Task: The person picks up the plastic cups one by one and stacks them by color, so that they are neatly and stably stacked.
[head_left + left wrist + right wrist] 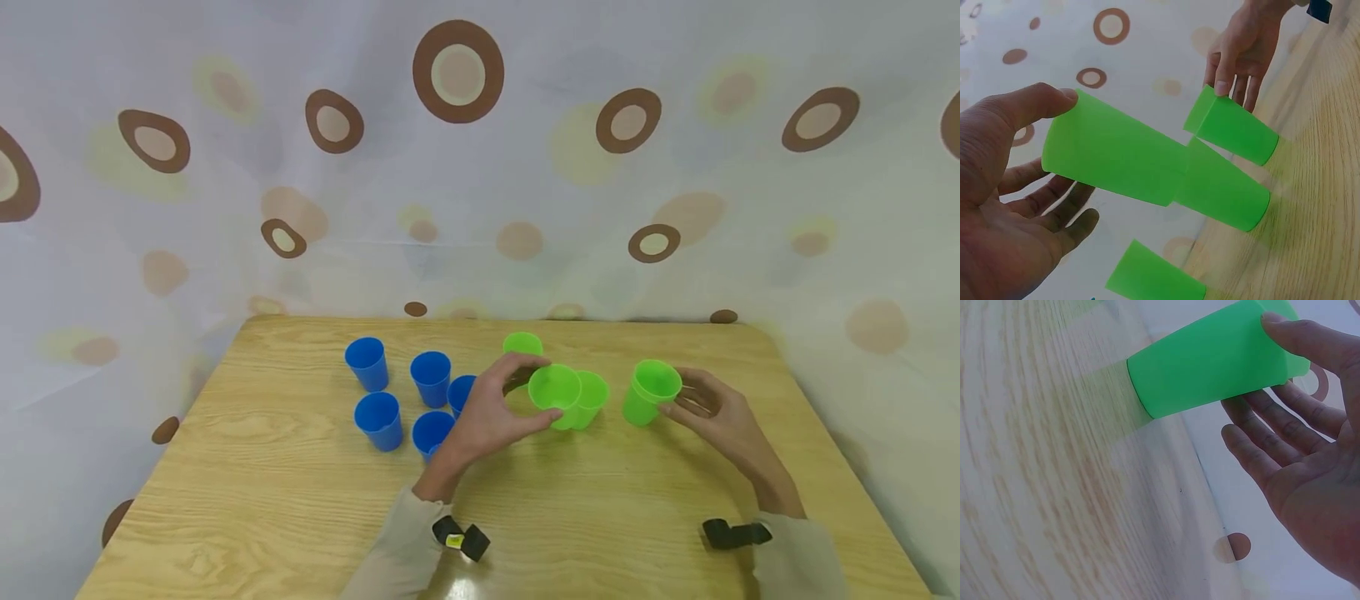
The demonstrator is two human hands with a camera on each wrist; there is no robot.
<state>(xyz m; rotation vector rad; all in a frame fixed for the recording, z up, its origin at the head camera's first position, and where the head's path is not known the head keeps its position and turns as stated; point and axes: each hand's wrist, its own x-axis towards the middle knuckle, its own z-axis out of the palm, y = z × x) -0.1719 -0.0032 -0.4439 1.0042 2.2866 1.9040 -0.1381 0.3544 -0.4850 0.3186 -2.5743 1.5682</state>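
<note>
My left hand (491,417) pinches a green cup (1113,150) near its rim, thumb on one side and fingers on the other. That cup is tilted slightly and held above the table, its bottom overlapping a second green cup (1225,187) that stands upright. To the right, my right hand (712,417) holds another green cup (651,396) by its upper part, with its base on the table. A band below its rim looks like a second cup nested inside. Farther back, one more green cup (522,342) stands partly hidden behind my left hand.
Several blue cups stand upright left of my left hand, among them a back-left blue cup (367,364) and a front-left blue cup (379,422). My left hand and arm partly cover others. The wooden table (247,467) meets a patterned cloth (465,208) at its back edge.
</note>
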